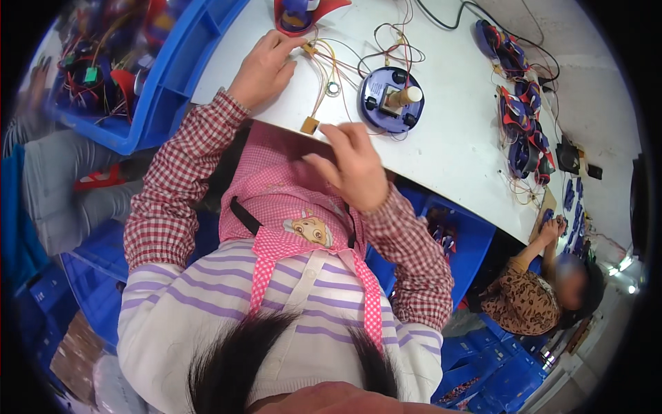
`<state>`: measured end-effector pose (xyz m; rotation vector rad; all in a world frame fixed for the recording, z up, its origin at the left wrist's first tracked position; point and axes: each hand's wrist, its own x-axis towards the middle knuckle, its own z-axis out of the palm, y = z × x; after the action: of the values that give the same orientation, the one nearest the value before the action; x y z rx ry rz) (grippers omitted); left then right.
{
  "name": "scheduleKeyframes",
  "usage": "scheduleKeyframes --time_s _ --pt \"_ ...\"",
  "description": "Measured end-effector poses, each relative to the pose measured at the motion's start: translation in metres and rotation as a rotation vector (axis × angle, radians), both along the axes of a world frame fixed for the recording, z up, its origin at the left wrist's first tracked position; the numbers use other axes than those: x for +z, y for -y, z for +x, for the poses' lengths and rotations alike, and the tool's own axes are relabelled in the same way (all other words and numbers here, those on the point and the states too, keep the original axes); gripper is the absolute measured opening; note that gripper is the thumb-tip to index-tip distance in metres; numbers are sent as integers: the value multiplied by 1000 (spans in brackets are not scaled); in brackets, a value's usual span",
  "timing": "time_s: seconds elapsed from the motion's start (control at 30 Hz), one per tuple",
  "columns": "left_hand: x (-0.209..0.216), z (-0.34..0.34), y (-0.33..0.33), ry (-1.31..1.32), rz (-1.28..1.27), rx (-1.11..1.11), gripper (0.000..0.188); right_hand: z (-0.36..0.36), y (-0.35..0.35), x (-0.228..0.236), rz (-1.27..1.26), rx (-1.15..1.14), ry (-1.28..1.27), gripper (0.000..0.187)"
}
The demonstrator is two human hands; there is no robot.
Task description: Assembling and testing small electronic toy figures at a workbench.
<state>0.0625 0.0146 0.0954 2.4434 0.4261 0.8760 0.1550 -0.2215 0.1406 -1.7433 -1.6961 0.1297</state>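
The thin red and yellow wires (324, 72) looked easy to snag or tear loose, since the left hand (265, 69), fingers bent and pressing their ends onto the white table (448, 145) in the upper middle of the frame, held them while the right hand (352, 169) hung loosely curled and empty just below the table edge. They ran from a small tan board (309, 125) at that edge to a round blue base (390, 100) with a cream peg, right of the left hand.
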Motion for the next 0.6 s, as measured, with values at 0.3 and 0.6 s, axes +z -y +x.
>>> scheduleKeyframes --time_s 0.3,0.6 --pt "25 -35 53 -52 -214 37 9 -7 -28 -29 -87 -155 20 27" --pt "9 -22 52 -13 -79 39 31 5 -29 -29 -88 -127 -146 12"
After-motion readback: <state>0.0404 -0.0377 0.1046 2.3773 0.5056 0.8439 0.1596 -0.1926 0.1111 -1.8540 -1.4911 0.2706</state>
